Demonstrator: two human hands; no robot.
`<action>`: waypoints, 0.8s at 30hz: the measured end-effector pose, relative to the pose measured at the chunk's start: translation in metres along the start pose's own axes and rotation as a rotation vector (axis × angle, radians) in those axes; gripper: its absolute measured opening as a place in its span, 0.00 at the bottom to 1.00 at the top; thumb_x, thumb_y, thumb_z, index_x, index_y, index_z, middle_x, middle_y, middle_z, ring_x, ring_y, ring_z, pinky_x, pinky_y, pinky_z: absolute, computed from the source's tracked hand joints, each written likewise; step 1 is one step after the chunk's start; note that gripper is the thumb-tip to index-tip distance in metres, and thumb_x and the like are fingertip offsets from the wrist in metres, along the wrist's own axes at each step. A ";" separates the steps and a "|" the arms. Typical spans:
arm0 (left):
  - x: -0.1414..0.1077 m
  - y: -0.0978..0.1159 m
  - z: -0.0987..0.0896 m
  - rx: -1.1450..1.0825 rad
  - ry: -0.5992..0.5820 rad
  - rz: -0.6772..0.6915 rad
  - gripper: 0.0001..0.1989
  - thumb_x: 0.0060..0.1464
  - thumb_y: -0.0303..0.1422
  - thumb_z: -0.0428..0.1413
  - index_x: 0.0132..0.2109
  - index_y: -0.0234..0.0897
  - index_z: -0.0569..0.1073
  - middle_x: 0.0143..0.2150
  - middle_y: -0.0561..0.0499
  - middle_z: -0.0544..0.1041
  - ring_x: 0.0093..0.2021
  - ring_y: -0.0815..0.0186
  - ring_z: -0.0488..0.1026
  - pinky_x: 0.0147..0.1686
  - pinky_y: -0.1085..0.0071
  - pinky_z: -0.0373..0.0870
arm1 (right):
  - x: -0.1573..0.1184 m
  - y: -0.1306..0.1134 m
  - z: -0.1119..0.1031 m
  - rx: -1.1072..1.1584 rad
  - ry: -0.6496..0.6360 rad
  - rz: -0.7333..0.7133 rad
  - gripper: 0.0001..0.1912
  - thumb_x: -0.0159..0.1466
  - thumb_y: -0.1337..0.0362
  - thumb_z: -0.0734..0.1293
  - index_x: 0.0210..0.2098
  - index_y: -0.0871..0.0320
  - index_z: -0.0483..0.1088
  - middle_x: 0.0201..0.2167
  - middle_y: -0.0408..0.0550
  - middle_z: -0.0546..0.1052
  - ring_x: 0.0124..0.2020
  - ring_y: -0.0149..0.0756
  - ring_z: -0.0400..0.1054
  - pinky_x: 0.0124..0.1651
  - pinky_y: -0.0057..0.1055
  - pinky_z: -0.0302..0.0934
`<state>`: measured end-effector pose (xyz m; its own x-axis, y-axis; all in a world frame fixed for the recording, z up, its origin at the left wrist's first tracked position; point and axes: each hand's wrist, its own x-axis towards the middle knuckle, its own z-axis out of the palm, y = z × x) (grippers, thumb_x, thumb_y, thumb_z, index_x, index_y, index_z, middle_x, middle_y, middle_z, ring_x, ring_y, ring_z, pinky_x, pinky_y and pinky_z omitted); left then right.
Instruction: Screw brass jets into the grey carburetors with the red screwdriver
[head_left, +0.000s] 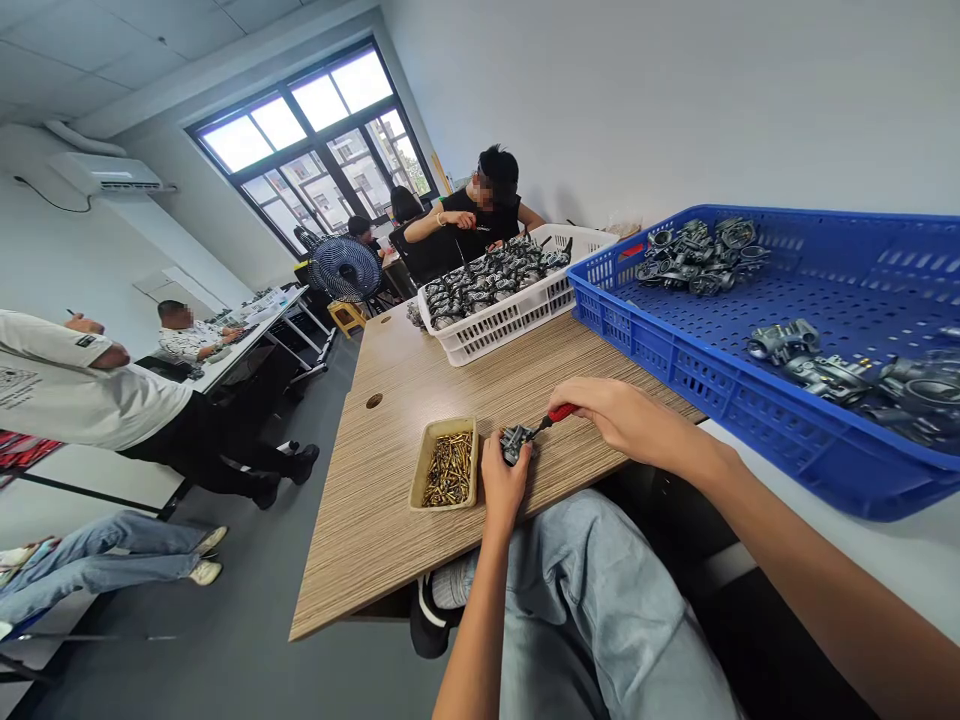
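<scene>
carburetor (513,444) — grey cast metal, in left hand (505,482)

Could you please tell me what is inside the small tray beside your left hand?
The small tray holds a loose pile of brass-coloured screws. They cover its bottom, so the tray floor and any screws under the top layer cannot be seen.

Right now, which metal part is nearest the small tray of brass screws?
The grey metal part in the left hand, with the red-handled screwdriver in the right hand against it. Those in the white basket and the blue basket lie farther off.
</scene>
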<state>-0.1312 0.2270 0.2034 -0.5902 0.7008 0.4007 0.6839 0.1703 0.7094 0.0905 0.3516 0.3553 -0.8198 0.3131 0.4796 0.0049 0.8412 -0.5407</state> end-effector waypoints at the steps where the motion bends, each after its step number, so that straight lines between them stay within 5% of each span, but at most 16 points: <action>1: 0.000 0.000 0.000 0.001 0.000 0.001 0.13 0.64 0.39 0.61 0.52 0.40 0.73 0.48 0.44 0.78 0.51 0.56 0.76 0.55 0.60 0.72 | 0.000 -0.002 0.000 -0.018 -0.005 0.000 0.22 0.67 0.81 0.58 0.49 0.51 0.73 0.48 0.43 0.81 0.49 0.37 0.74 0.54 0.33 0.64; 7: 0.000 -0.002 0.000 0.017 -0.001 -0.004 0.14 0.63 0.41 0.61 0.52 0.39 0.73 0.48 0.44 0.78 0.51 0.55 0.76 0.53 0.60 0.72 | -0.004 -0.016 0.002 -0.171 -0.030 0.018 0.23 0.68 0.82 0.59 0.53 0.53 0.73 0.50 0.45 0.80 0.50 0.38 0.73 0.54 0.34 0.61; 14: 0.000 0.001 0.000 -0.005 -0.014 -0.021 0.15 0.63 0.40 0.61 0.53 0.39 0.72 0.49 0.44 0.78 0.50 0.56 0.76 0.54 0.60 0.72 | -0.006 -0.032 0.012 -0.342 -0.066 0.195 0.06 0.77 0.65 0.62 0.47 0.55 0.70 0.41 0.49 0.82 0.42 0.42 0.76 0.42 0.33 0.57; 18: -0.002 -0.001 0.001 -0.002 -0.018 -0.022 0.15 0.64 0.40 0.61 0.53 0.39 0.72 0.49 0.44 0.78 0.51 0.55 0.76 0.54 0.60 0.72 | -0.005 -0.035 0.025 -0.463 -0.069 0.332 0.08 0.78 0.58 0.61 0.48 0.56 0.67 0.32 0.48 0.82 0.34 0.43 0.78 0.32 0.32 0.48; 24: -0.002 -0.005 0.005 -0.049 -0.003 -0.020 0.16 0.62 0.38 0.61 0.54 0.39 0.71 0.50 0.44 0.77 0.52 0.54 0.75 0.55 0.57 0.72 | -0.004 -0.042 0.039 -0.601 -0.059 0.438 0.15 0.77 0.50 0.61 0.41 0.53 0.67 0.28 0.47 0.81 0.29 0.43 0.77 0.31 0.32 0.40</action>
<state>-0.1311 0.2281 0.1957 -0.6024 0.6997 0.3841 0.6500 0.1508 0.7448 0.0716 0.2979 0.3492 -0.6999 0.6653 0.2598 0.6369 0.7460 -0.1946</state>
